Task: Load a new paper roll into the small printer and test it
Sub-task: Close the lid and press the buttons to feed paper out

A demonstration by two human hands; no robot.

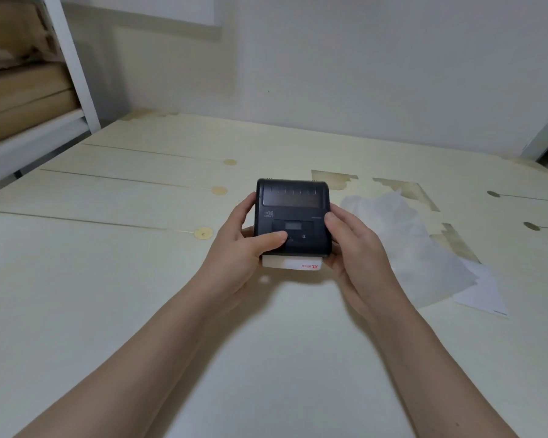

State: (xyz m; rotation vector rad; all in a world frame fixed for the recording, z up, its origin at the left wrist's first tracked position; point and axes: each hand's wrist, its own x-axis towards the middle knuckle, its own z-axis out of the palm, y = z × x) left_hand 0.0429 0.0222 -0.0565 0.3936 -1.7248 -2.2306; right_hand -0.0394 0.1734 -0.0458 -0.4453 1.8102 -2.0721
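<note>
A small black printer (293, 205) with a dark window on its lid and a little display is held above the pale table (108, 279) between both hands. My left hand (244, 248) grips its left side, with the thumb pressed on the control panel beside the display. My right hand (351, 248) clasps the right side and the near corner. A strip of white paper (293, 263) with red print sticks out of the printer's near edge, toward me. The lid is closed.
A crumpled translucent wrapper (418, 248) and a white sheet (484, 292) lie on the table right of the printer. White shelving (73, 74) with brown cardboard stands at the far left. A wall runs behind the table.
</note>
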